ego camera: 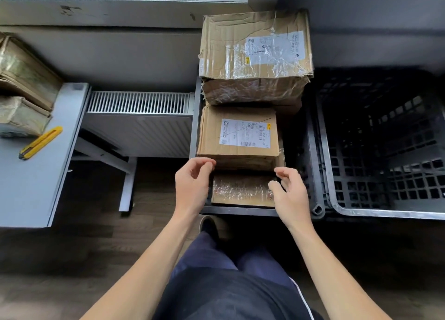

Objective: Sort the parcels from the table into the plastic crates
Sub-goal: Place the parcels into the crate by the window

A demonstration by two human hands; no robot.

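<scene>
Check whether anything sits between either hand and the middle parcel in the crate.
Nothing visible does. The left hand and right hand flank the near edge of the middle parcel; the plastic-wrapped parcel lies lower, beneath them.

The grey table (36, 187) carries a stack of taped cardboard parcels (21, 83) at its far end, with a yellow utility knife (40, 142) just beside them. On the dark wooden floor (84, 247) stand a narrow black crate (240, 210) and, just beside it, a wider black crate (385, 214).
</scene>
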